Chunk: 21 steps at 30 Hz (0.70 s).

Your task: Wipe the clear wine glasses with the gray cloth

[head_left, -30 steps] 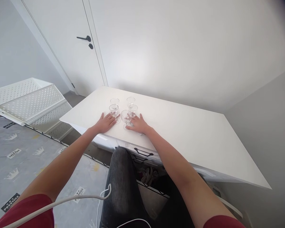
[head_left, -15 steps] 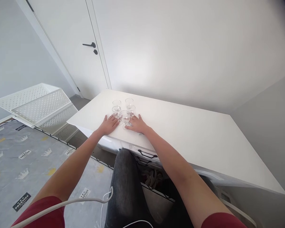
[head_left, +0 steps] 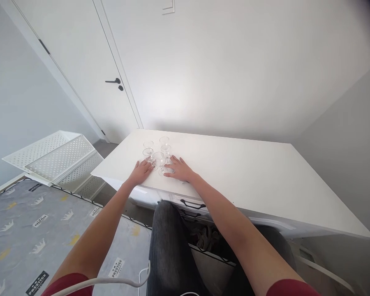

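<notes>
Several clear stemmed glasses stand close together on the left part of the white cabinet top [head_left: 234, 176]. The nearest glass [head_left: 158, 158] is between my two hands. Behind it, two glasses stand on the left, the nearer one a glass [head_left: 147, 152] just beyond my left fingertips; two more are on the right, including the far glass [head_left: 164, 141]. My left hand [head_left: 141, 172] lies flat, fingers stretched toward the group. My right hand [head_left: 180, 169] rests with fingers spread beside the nearest glass, partly in front of the glass bases. Whether the fingertips touch glass I cannot tell.
A white perforated metal rack [head_left: 61, 152] stands left of the cabinet. A grey mattress [head_left: 55, 230] with crown prints is at lower left. Black drawer handles [head_left: 193, 204] face my knees. A white cable [head_left: 120, 281] crosses in front. Behind are a wall and a door [head_left: 80, 53].
The view has tilted up, so the cabinet and glasses sit lower in the picture. My right hand has drawn slightly away from the nearest glass. The left hand stays almost in place.
</notes>
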### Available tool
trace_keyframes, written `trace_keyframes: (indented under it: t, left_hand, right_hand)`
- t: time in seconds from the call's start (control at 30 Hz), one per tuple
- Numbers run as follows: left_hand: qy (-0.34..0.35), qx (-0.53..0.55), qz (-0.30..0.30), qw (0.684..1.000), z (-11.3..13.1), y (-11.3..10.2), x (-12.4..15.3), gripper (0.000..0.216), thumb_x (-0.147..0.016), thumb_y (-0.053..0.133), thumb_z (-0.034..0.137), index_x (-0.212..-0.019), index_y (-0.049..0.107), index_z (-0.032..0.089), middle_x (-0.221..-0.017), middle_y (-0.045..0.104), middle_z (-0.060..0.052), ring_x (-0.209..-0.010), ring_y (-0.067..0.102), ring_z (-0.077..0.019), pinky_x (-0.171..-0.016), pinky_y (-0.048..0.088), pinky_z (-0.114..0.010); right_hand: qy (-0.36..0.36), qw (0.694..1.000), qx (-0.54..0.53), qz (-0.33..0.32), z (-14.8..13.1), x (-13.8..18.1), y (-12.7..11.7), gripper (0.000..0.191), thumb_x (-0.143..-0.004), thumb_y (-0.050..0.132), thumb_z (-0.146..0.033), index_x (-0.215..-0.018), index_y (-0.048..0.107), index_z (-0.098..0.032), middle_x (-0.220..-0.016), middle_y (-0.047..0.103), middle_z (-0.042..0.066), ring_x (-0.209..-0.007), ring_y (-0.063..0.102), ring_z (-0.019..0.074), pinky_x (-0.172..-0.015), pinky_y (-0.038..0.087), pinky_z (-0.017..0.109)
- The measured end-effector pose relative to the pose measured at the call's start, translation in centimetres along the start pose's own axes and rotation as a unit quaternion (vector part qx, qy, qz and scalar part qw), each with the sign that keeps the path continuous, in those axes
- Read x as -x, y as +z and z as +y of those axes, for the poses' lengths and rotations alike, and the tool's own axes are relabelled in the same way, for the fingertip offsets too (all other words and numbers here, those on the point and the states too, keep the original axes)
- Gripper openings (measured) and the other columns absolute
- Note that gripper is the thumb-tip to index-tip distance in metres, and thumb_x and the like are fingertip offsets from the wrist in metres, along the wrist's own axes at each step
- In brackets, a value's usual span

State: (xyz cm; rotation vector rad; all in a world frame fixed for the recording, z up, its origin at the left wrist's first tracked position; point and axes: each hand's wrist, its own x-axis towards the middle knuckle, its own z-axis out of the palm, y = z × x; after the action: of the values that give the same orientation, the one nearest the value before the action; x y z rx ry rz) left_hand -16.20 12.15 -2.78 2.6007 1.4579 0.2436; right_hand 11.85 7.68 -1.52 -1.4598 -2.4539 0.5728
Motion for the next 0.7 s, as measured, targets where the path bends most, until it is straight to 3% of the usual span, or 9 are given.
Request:
trace_keyframes:
  t: [0.23, 0.33, 0.47, 0.57, 0.7]
  left_hand:
    - [-0.018, -0.001, 0.036, 0.999, 0.6, 0.2, 1.6, 0.063, -0.108, 0.015, 0.054, -0.153, 0.049, 0.026, -0.175, 0.024, -0.008, -0.159, 0.032, -0.0274, -0.129, 0.025, -0.057]
    - [-0.035, -0.010, 0.057, 0.998, 0.9, 1.0, 3.2, 0.067, -0.108, 0.017, 0.056, -0.160, 0.040, 0.023, -0.175, 0.025, -0.009, -0.159, 0.031, -0.0275, -0.130, 0.026, -0.051]
    - [-0.059, -0.026, 0.084, 0.994, 1.8, 2.4, 5.3, 0.070, -0.107, 0.017, 0.056, -0.165, 0.031, 0.020, -0.173, 0.028, -0.010, -0.160, 0.029, -0.0273, -0.132, 0.024, -0.050]
    - [-0.083, -0.032, 0.120, 0.989, 3.1, 3.5, 6.9, 0.066, -0.108, 0.014, 0.049, -0.164, 0.033, 0.020, -0.170, 0.036, -0.010, -0.159, 0.032, -0.0272, -0.131, 0.024, -0.053]
    - [-0.100, -0.016, 0.168, 0.981, 5.3, 4.8, 9.7, 0.063, -0.109, 0.015, 0.046, -0.164, 0.032, 0.020, -0.169, 0.039, -0.010, -0.160, 0.030, -0.0277, -0.132, 0.020, -0.056]
  right_hand:
    - [0.023, 1.000, -0.008, 0.013, 1.2, 4.1, -0.5, 0.082, -0.094, 0.038, -0.083, -0.160, 0.043, -0.034, -0.177, 0.012, 0.007, -0.165, 0.005, 0.0259, -0.132, 0.006, 0.048]
    - [0.032, 0.999, 0.005, 0.027, 2.1, 5.8, -0.5, 0.080, -0.097, 0.040, -0.077, -0.162, 0.041, -0.030, -0.177, 0.015, 0.008, -0.165, 0.008, 0.0250, -0.132, 0.008, 0.045]
    - [0.058, 0.994, 0.023, 0.092, 3.2, 7.7, -0.1, 0.066, -0.099, 0.050, -0.059, -0.158, 0.047, -0.029, -0.170, 0.037, 0.004, -0.159, 0.027, 0.0233, -0.129, 0.021, 0.041]
    - [0.107, 0.981, 0.030, 0.159, 3.8, 8.6, 0.1, 0.054, -0.098, 0.050, -0.044, -0.148, 0.056, -0.025, -0.153, 0.055, 0.008, -0.143, 0.045, 0.0263, -0.120, 0.034, 0.042]
    - [0.172, 0.957, 0.043, 0.230, 4.1, 9.4, 0.1, 0.041, -0.095, 0.052, -0.044, -0.126, 0.068, -0.022, -0.130, 0.059, 0.015, -0.125, 0.050, 0.0323, -0.106, 0.043, 0.044]
